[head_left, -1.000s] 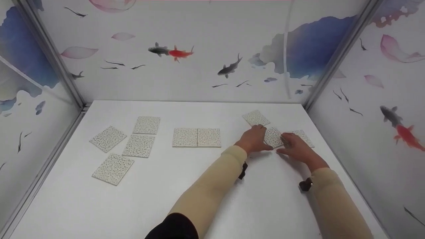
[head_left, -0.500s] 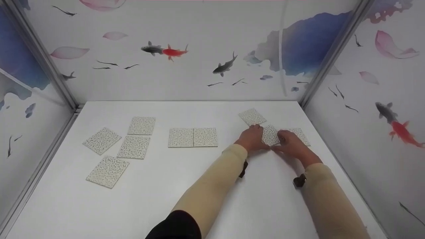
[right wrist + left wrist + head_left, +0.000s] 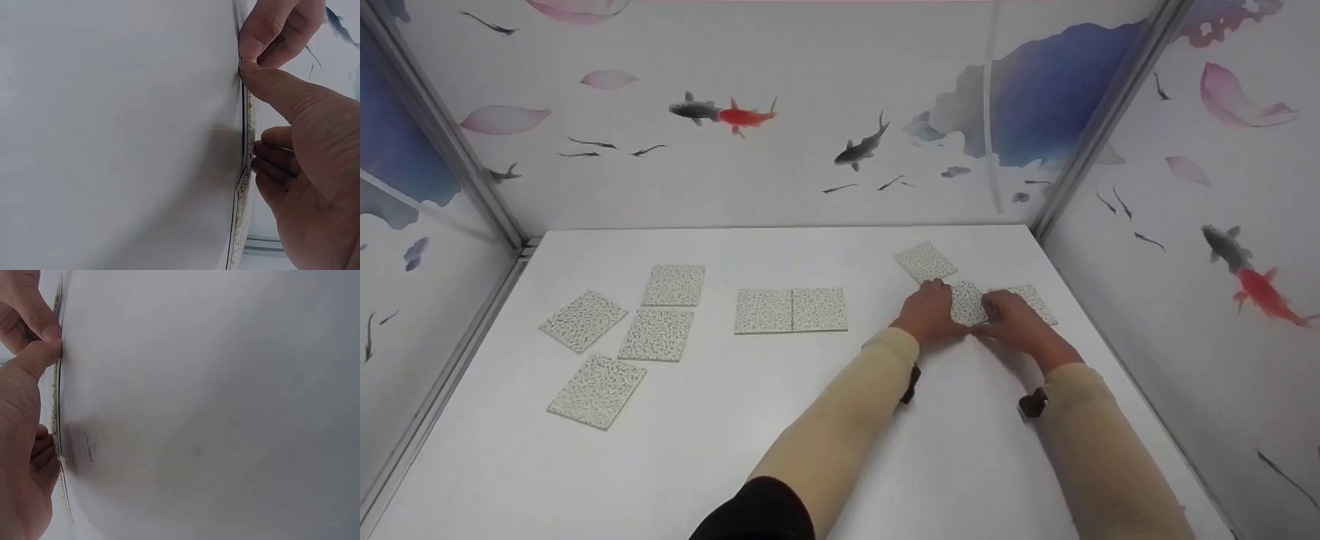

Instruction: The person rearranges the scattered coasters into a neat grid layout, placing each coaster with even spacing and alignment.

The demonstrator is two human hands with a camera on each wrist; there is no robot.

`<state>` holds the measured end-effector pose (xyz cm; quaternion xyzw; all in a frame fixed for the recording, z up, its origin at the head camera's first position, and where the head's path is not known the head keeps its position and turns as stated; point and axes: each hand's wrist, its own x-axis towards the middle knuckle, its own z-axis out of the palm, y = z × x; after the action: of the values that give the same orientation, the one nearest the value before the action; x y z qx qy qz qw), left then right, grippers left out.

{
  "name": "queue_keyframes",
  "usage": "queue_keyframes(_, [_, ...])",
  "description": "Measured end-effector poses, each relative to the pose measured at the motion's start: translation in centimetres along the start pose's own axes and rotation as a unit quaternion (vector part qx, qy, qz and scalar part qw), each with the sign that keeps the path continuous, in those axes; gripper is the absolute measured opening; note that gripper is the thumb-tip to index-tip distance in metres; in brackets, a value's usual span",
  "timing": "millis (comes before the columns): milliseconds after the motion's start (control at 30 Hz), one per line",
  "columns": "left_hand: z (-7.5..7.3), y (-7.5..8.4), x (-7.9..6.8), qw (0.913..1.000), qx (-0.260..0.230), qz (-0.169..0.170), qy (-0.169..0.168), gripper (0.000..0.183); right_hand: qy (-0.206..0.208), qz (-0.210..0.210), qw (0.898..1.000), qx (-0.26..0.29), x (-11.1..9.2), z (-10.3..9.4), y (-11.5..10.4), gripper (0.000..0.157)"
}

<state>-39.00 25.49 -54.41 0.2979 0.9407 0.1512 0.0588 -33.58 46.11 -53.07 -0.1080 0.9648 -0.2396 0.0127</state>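
A thin square speckled tile (image 3: 966, 300) lies on the white table, between my two hands. My left hand (image 3: 926, 315) grips its left side, with the thumb along the near edge and fingers at the side. My right hand (image 3: 1018, 322) grips the right side in the same way, and the two thumbs meet at the near edge. In the left wrist view the tile edge (image 3: 57, 394) shows as a thin line beside the hands. Another tile (image 3: 1039, 304) lies just right, partly hidden by my right hand. Behind my left hand is a further tile (image 3: 926, 261), turned at an angle.
Two tiles (image 3: 791, 310) sit side by side in the middle of the table. At the left lie several more, including a near one (image 3: 598, 391) and a slanted one (image 3: 583, 321). Printed walls (image 3: 765, 180) enclose the white table (image 3: 697, 472) at the back and sides.
My right hand has come in toward the left, and the thumbs, apart before, now meet. The tile between my hands has turned slightly straighter. The head view has shifted a little.
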Motion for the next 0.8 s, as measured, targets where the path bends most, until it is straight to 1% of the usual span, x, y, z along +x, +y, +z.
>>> queue_keyframes(33, [-0.1, 0.0, -0.1, 1.0000, -0.005, -0.001, -0.002, 0.095, -0.004, 0.009, 1.000, 0.002, 0.0, 0.0, 0.0, 0.039])
queue_keyframes(100, [-0.4, 0.0, -0.3, 0.9999, -0.013, 0.000, -0.005, 0.095, -0.015, 0.028, 0.999, 0.008, 0.0, -0.1, 0.0, 0.049])
queue_keyframes(233, [-0.7, -0.1, -0.4, 0.9997, -0.018, 0.015, -0.012, 0.093, -0.033, 0.064, 0.997, 0.019, -0.2, -0.2, -0.1, 0.082])
queue_keyframes(267, [-0.7, -0.2, -0.5, 0.9996, -0.016, 0.020, -0.012, 0.092, -0.036, 0.068, 0.997, 0.022, -0.3, -0.2, -0.1, 0.085])
queue_keyframes(467, [-1.1, -1.2, -0.9, 0.9980, -0.011, 0.061, -0.013, 0.087, -0.040, 0.062, 0.997, 0.035, -0.3, -0.2, -0.1, 0.096])
queue_keyframes(600, [-1.5, -1.7, -1.3, 0.9956, -0.019, 0.090, -0.016, 0.082, -0.039, 0.042, 0.997, 0.050, -0.6, -0.1, 0.0, 0.103])
queue_keyframes(700, [-1.7, -2.1, -1.6, 0.9937, -0.024, 0.107, -0.020, 0.083, -0.041, 0.033, 0.996, 0.065, -0.8, -0.1, -0.3, 0.107])
queue_keyframes(800, [-2.1, -2.4, -2.0, 0.9929, -0.026, 0.113, -0.023, 0.088, -0.044, 0.026, 0.996, 0.074, -1.0, -0.2, -0.5, 0.106])
